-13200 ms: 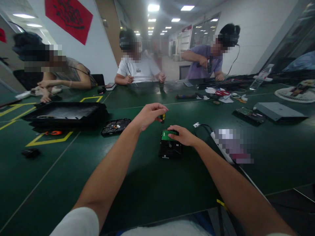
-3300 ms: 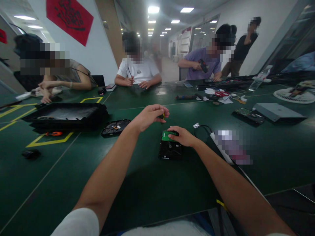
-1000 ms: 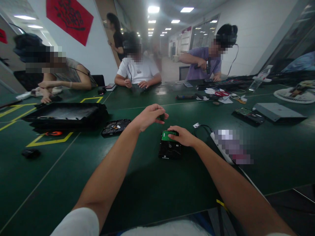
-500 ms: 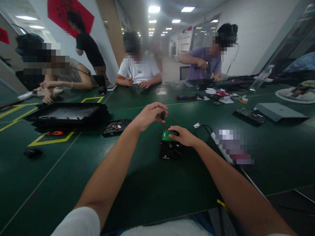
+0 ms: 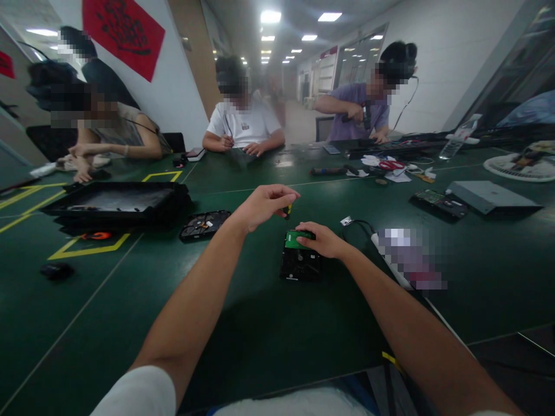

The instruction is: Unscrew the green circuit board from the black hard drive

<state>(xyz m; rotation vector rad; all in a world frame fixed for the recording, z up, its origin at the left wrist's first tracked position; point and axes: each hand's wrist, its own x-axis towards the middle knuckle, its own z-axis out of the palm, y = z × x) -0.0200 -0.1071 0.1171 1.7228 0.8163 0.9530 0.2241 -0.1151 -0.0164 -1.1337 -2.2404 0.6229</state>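
Note:
A black hard drive (image 5: 300,263) lies on the green table in front of me, a green circuit board (image 5: 295,240) showing at its far end. My right hand (image 5: 323,239) grips that far end, with the thumb over the board and the fingers round the far edge. Just beyond the drive, my left hand (image 5: 269,204) is raised, thumb and fingers pinched on a small black-and-yellow screwdriver (image 5: 288,212). The screwdriver points down above the far edge of the drive; its tip is too small to make out.
Another opened drive (image 5: 205,224) lies left of my left hand, near a black tray (image 5: 117,199). To the right are a white power strip (image 5: 392,260), a circuit-board unit (image 5: 439,204) and a grey metal case (image 5: 494,196). Several people sit or stand across the table.
My left hand's fingers have closed and turned round the screwdriver, which now shows more upright. My right hand and the hard drive have stayed put. A standing person at the back has moved left.

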